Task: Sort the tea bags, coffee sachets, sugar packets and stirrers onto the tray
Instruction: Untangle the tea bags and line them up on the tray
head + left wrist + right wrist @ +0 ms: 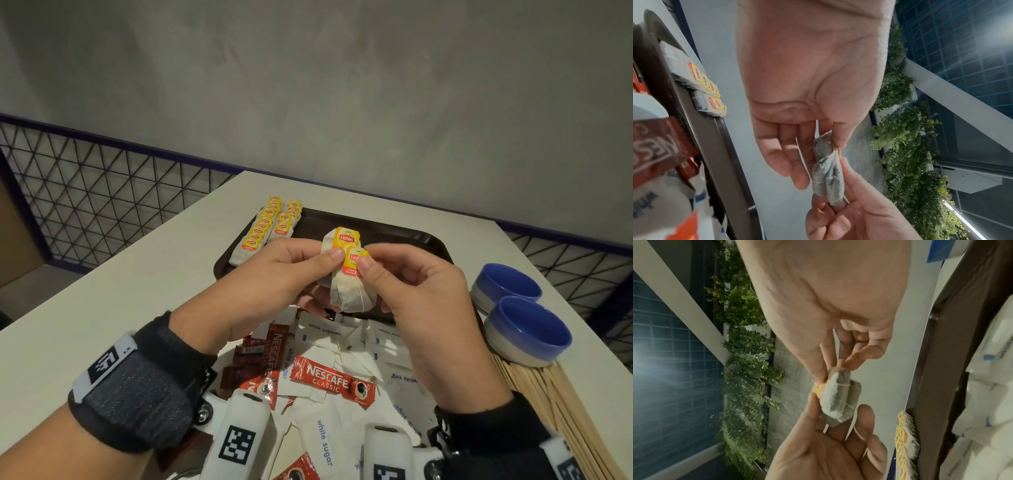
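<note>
Two tea bags with yellow tags are held together just above the near edge of the dark brown tray (pixel 404 228). My left hand (pixel 325 260) pinches the rear tea bag (pixel 334 243) with thumb on top. My right hand (pixel 368 268) pinches the front tea bag (pixel 351 291) by its tag. In the left wrist view the left hand (pixel 835 141) pinches the top of the paired bags (pixel 828 172). The right wrist view shows the right hand (pixel 828 374) at the yellow tag of the bags (pixel 840 397). Two rows of tea bags (pixel 263 228) lie at the tray's far left.
A loose pile of white sugar packets (pixel 346 346) and red coffee sachets (pixel 330 380) lies on the white table in front of the tray. Wooden stirrers (pixel 548 404) lie at the right. Two blue bowls (pixel 529 330) stand near the right table edge.
</note>
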Motion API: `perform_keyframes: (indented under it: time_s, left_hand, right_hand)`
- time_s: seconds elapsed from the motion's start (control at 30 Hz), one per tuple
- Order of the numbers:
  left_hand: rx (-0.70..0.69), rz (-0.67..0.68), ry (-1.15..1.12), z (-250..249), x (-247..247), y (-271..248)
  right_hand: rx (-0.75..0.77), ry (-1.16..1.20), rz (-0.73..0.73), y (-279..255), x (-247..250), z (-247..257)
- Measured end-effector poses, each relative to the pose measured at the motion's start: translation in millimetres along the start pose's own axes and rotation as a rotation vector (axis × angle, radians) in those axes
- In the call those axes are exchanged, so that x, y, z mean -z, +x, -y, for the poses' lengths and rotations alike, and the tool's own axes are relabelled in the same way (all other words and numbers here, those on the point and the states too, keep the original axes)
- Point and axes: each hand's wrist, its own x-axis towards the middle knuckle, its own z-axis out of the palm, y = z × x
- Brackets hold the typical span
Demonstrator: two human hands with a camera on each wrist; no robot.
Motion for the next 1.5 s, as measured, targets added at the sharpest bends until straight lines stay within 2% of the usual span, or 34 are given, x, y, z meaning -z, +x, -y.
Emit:
perform_keyframes:
  time_s: [0.27,0.4,0.67,0.87,1.0,1.13,1.3,1.5]
  left_hand:
    - [0.013,-0.043,0.013,-0.7,2.3,2.9]
    - [0.012,-0.14,0.015,-7.4,13.6,5.3]
    - [-0.041,-0.331,-0.119,-36.0,82.9,5.9]
    - [0.012,-0.446,-0.245,-10.1,135.3,-7.9]
    - [0.053,-0.459,-0.32,-1.2,140.7,-9.4]
    - [0.049,-0.474,-0.359,0.1,144.4,-9.7]
    - [0.064,-0.491,-0.401,4.5,149.0,-5.8]
    - [0.089,-0.524,-0.409,9.7,152.4,-2.0]
  right_hand:
    - [-0.032,-0.056,0.04,-1.3,-1.0,1.0]
    - [-0.095,-0.008,0.064,-2.4,-1.5,4.2]
    - [-0.224,0.151,0.112,6.1,-9.1,16.9]
    - [-0.243,-0.094,0.303,56.9,-45.6,13.2]
    - [-0.358,-0.321,0.464,103.1,-76.8,-8.6]
    - [-0.407,-0.48,0.628,139.8,-105.0,-19.2]
    - [-0.528,-0.38,0.657,165.2,-124.4,-37.1]
    - [-0.607,-0.463,0.545,182.9,-124.0,-60.8]
